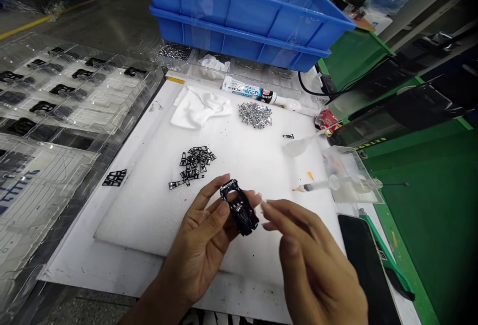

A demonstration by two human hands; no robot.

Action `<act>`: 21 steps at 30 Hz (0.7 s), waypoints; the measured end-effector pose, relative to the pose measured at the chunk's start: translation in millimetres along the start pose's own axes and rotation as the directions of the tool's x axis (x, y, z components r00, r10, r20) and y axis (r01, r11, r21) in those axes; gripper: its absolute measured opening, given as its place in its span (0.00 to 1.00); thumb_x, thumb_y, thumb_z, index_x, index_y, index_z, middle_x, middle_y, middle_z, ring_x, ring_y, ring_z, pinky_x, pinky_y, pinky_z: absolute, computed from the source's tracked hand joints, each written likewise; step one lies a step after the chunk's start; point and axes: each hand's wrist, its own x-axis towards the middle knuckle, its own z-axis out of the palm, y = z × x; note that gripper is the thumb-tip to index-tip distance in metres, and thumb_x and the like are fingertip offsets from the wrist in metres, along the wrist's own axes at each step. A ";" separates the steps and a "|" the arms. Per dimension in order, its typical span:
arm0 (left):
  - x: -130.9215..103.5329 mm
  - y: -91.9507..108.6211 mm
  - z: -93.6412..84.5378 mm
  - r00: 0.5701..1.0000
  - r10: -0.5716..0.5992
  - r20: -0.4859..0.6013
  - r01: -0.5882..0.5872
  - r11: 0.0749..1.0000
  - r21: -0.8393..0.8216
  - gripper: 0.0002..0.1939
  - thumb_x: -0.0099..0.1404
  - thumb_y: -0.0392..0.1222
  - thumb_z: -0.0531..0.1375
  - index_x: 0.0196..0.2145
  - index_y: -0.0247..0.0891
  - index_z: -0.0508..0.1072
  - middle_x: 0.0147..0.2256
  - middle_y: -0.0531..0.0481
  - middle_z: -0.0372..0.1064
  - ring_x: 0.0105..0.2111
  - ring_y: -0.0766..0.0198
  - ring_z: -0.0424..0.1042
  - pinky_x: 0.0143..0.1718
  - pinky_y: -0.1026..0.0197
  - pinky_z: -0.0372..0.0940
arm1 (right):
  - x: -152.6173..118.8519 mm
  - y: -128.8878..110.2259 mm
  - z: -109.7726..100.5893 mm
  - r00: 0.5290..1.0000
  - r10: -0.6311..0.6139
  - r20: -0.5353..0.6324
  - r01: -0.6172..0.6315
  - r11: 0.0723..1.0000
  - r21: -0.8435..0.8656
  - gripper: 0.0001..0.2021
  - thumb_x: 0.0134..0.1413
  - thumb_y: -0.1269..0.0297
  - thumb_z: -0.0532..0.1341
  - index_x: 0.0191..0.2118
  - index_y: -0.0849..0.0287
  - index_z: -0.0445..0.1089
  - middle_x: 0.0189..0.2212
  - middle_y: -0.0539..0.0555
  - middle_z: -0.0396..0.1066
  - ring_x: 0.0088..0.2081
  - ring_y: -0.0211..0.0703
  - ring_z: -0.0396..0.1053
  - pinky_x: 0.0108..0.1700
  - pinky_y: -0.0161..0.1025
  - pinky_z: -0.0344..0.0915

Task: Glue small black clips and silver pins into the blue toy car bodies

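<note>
My left hand (203, 240) grips a glossy dark toy car body (242, 210) between thumb and fingers, with a rounded opening at its upper end. My right hand (313, 250) is just right of the car body, its fingers stretched and slightly bent, apparently with nothing in them. A pile of small black frame-shaped parts (194, 161) lies on the white foam sheet (149, 215) beyond my left hand. Farther back sits a heap of small shiny silver parts (255, 115). One single black part (288, 136) lies to the right.
Clear trays with black parts (61, 88) stand on the left. A blue bin (239, 11) is at the back, behind a glue tube (248, 89) and white cloth (201, 106). At right are a syringe (313, 185), a clear box (349, 173), a phone (364, 265) and a green-handled tool (388, 260).
</note>
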 end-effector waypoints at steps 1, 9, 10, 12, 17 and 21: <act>-0.7 0.2 -0.2 1.000 0.002 0.002 -0.002 1.000 0.028 0.15 0.75 0.34 0.59 0.56 0.47 0.73 0.49 0.46 0.82 0.55 0.61 0.78 0.58 0.57 0.69 | -1.7 -0.6 0.2 0.996 0.086 -0.025 -0.086 0.996 0.033 0.15 0.71 0.67 0.57 0.58 0.50 0.72 0.51 0.55 0.73 0.46 0.39 0.77 0.49 0.33 0.76; -15.6 2.4 9.2 0.980 0.179 0.091 -0.201 0.862 0.466 0.09 0.67 0.32 0.66 0.43 0.44 0.81 0.51 0.46 0.81 0.63 0.50 0.70 0.63 0.50 0.65 | 2.1 -11.2 9.9 0.885 0.462 0.059 -0.442 0.796 0.414 0.10 0.62 0.58 0.68 0.44 0.55 0.70 0.27 0.48 0.74 0.25 0.37 0.74 0.28 0.29 0.73; -17.5 1.4 10.7 0.970 0.230 0.080 -0.237 0.822 0.518 0.11 0.67 0.31 0.66 0.45 0.45 0.81 0.51 0.46 0.81 0.62 0.50 0.71 0.63 0.50 0.64 | 2.2 -10.8 9.8 0.897 0.442 0.006 -0.412 0.830 0.375 0.09 0.61 0.59 0.68 0.43 0.55 0.70 0.26 0.47 0.73 0.25 0.37 0.73 0.27 0.29 0.72; -19.9 -2.5 12.7 0.931 0.352 0.096 -0.329 0.699 0.636 0.19 0.65 0.28 0.67 0.50 0.46 0.81 0.51 0.46 0.81 0.57 0.50 0.76 0.62 0.51 0.66 | 0.5 -8.0 9.0 0.933 0.351 -0.078 -0.319 0.908 0.270 0.08 0.61 0.62 0.68 0.43 0.54 0.71 0.29 0.48 0.72 0.27 0.37 0.73 0.28 0.30 0.72; -19.8 -17.1 17.4 0.742 0.628 0.232 -0.497 0.284 0.820 0.31 0.58 0.24 0.71 0.54 0.53 0.80 0.44 0.53 0.83 0.41 0.56 0.80 0.48 0.59 0.72 | -8.1 -0.6 6.0 0.981 0.115 -0.155 -0.104 0.992 0.077 0.12 0.62 0.70 0.65 0.50 0.55 0.68 0.38 0.52 0.72 0.36 0.38 0.73 0.37 0.32 0.73; -19.1 -19.4 21.4 0.695 0.653 0.302 -0.506 0.144 0.851 0.23 0.60 0.25 0.69 0.46 0.53 0.84 0.33 0.56 0.83 0.31 0.60 0.78 0.36 0.60 0.72 | -8.4 -2.3 6.4 0.989 -0.035 -0.142 0.038 0.999 0.016 0.16 0.61 0.77 0.62 0.52 0.56 0.66 0.39 0.53 0.71 0.36 0.39 0.72 0.35 0.34 0.71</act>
